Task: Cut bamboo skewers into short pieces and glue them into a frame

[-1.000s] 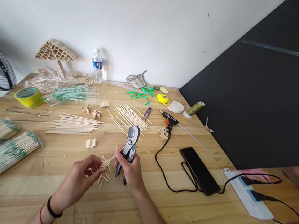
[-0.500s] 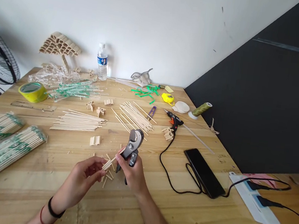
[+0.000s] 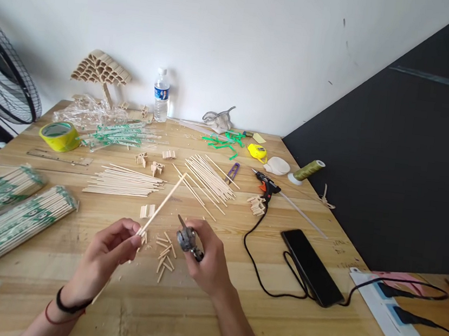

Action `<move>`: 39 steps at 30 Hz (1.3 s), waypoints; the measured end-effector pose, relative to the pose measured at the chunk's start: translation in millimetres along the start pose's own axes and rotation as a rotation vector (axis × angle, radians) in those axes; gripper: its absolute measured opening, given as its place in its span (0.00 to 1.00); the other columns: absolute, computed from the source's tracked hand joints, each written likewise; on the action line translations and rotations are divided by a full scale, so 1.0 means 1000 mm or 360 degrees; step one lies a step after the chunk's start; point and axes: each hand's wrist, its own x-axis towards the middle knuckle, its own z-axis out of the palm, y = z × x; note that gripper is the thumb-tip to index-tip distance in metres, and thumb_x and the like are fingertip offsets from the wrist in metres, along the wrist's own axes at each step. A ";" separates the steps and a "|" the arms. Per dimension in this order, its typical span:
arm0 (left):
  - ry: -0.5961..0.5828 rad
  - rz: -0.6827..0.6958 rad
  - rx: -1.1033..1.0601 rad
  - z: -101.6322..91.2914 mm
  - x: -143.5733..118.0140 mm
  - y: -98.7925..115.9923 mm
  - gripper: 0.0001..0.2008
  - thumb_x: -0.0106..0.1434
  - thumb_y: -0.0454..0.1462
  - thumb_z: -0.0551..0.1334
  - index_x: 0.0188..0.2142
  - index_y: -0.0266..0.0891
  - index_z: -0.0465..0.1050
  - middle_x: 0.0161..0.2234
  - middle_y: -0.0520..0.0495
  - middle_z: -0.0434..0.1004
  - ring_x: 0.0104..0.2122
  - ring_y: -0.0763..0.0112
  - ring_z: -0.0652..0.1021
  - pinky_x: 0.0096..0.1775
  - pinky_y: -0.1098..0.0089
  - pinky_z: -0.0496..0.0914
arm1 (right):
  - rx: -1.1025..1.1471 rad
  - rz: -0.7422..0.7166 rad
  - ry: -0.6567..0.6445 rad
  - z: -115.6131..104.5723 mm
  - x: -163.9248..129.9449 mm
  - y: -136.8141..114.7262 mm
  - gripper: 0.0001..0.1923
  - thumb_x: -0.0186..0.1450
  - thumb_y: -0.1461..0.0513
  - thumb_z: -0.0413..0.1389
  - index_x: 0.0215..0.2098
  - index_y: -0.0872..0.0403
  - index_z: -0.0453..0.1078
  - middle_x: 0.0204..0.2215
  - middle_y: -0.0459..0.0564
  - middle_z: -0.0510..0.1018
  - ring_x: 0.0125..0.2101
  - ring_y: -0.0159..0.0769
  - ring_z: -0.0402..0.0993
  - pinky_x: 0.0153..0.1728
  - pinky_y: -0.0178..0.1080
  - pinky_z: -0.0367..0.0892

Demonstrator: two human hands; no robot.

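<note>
Left hand pinched shut on a long bamboo skewer, gripped low down, upper end tilted up and away toward the far right. Right hand wrapped closed around a grey cutter, tool head pointing left toward the skewer, just apart from it. Both hands above the near middle of the wooden table. Short cut pieces scattered on the table between the hands. Loose skewer piles further toward the middle. Wrapped skewer packs along the left edge. Yellow tape roll near the far left corner. Glue gun and black phone toward the right edge
</note>
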 end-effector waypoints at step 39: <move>-0.0053 0.0334 0.0332 0.002 0.002 0.004 0.18 0.68 0.51 0.65 0.38 0.38 0.76 0.28 0.50 0.71 0.26 0.72 0.70 0.27 0.74 0.66 | -0.0954 0.0205 -0.0580 0.022 0.014 -0.021 0.08 0.64 0.63 0.62 0.41 0.53 0.71 0.36 0.53 0.83 0.34 0.44 0.78 0.34 0.38 0.61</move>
